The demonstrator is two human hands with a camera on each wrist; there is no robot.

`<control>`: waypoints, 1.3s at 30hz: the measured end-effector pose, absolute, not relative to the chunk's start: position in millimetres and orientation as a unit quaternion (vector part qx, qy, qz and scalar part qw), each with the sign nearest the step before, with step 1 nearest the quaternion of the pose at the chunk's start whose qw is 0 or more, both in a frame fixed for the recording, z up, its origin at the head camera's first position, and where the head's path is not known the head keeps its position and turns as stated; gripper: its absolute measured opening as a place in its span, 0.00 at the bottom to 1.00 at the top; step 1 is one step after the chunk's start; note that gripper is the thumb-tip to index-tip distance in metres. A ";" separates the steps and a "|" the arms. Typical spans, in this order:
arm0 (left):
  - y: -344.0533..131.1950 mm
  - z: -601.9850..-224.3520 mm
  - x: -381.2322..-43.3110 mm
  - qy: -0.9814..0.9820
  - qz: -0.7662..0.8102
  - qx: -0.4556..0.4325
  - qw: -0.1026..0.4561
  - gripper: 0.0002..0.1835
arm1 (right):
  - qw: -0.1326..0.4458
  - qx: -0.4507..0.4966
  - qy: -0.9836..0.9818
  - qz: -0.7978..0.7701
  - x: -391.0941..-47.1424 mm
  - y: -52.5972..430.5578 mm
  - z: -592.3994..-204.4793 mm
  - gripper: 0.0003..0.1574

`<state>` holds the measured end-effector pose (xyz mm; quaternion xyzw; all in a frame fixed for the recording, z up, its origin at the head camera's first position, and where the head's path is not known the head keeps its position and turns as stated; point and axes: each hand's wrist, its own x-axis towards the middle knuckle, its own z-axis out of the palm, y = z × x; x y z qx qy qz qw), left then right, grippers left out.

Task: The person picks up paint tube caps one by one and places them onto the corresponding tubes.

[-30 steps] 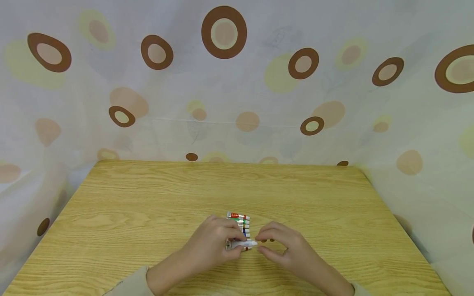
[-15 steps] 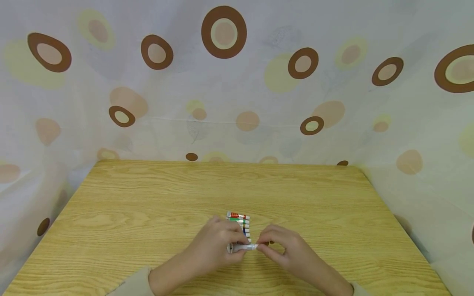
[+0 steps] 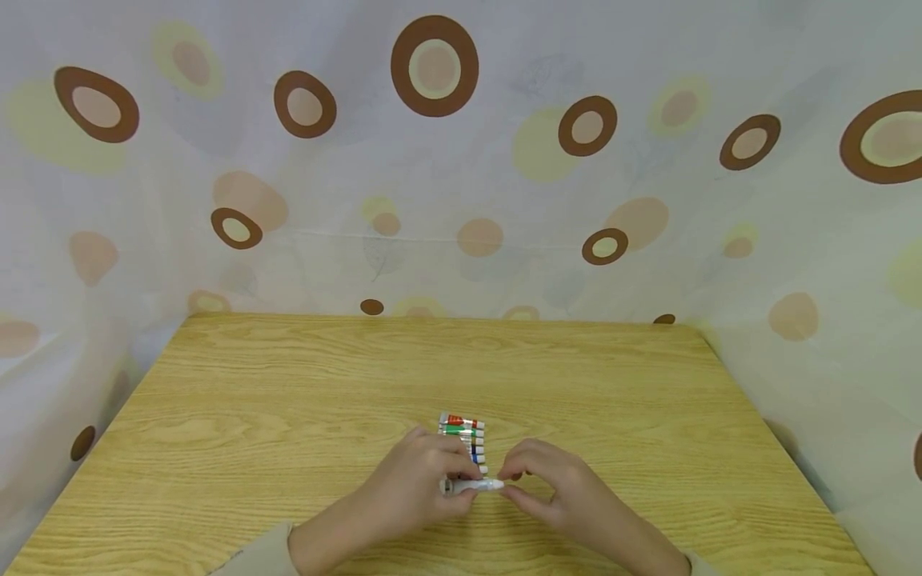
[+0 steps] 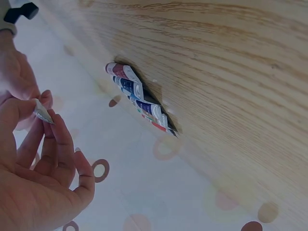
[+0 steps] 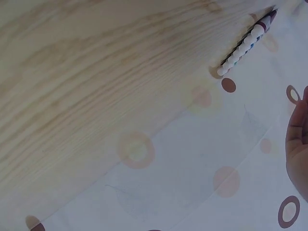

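Note:
Between the thumb and fingers of my left hand point(image 3: 421, 476) is a small white paint tube point(image 3: 468, 485), held level above the table with its crimped end to the left. My right hand point(image 3: 569, 496) pinches at the tube's white cap point(image 3: 495, 485) with thumb and forefinger. In the left wrist view the tube point(image 4: 43, 113) shows its flat silvery end in the left hand point(image 4: 43, 180). Only part of the right hand point(image 5: 297, 149) shows in the right wrist view. Just beyond the held tube lies a row of paint tubes point(image 3: 461, 422).
The row's white caps point(image 5: 240, 50) point right, with red, green and blue labels among the tubes. A wood-grain table point(image 3: 288, 384) carries everything. Behind and at both sides hangs a pale curtain point(image 3: 324, 184) printed with circles.
The held tube has come slightly nearer the person. My right finger and thumb, apart from each other a second ago, have closed in at the cap. The row stays put.

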<state>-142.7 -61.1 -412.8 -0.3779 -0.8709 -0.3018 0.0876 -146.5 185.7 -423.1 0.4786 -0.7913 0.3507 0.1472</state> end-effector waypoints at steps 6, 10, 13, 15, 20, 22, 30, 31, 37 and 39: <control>-60.1 -413.8 -142.9 -0.868 -0.300 -0.384 0.101 0.04 | 0.149 0.480 -0.788 0.355 -147.5 185.1 -425.1 0.12; -59.5 -413.1 -142.5 -0.867 -0.279 -0.391 0.130 0.05 | 0.143 0.477 -0.790 0.358 -147.6 183.9 -426.6 0.06; -58.6 -413.2 -141.7 -0.866 -0.257 -0.398 0.158 0.05 | 0.132 0.469 -0.796 0.359 -146.6 183.7 -427.2 0.02; -57.6 -413.8 -141.4 -0.863 -0.236 -0.408 0.183 0.05 | 0.122 0.460 -0.804 0.358 -145.4 183.8 -427.6 0.01; -55.1 -418.4 -141.5 -0.845 -0.172 -0.433 0.262 0.07 | 0.113 0.448 -0.819 0.340 -142.4 183.8 -427.5 0.05; -54.2 -421.4 -141.7 -0.836 -0.156 -0.439 0.290 0.07 | 0.115 0.447 -0.821 0.335 -141.6 183.6 -427.1 0.04; -50.5 -430.0 -140.5 -0.833 -0.153 -0.434 0.306 0.08 | 0.052 0.403 -0.847 0.343 -140.2 184.7 -425.8 0.03; -50.5 -430.3 -139.9 -0.841 -0.156 -0.430 0.289 0.07 | 0.041 0.395 -0.852 0.340 -140.4 184.8 -425.8 0.04; -49.7 -433.7 -139.6 -0.878 -0.173 -0.400 0.197 0.05 | 0.035 0.390 -0.868 0.307 -143.4 185.5 -427.2 0.07; -49.9 -435.3 -140.7 -0.881 -0.175 -0.397 0.190 0.05 | 0.065 0.398 -0.865 0.298 -144.6 187.2 -427.5 0.10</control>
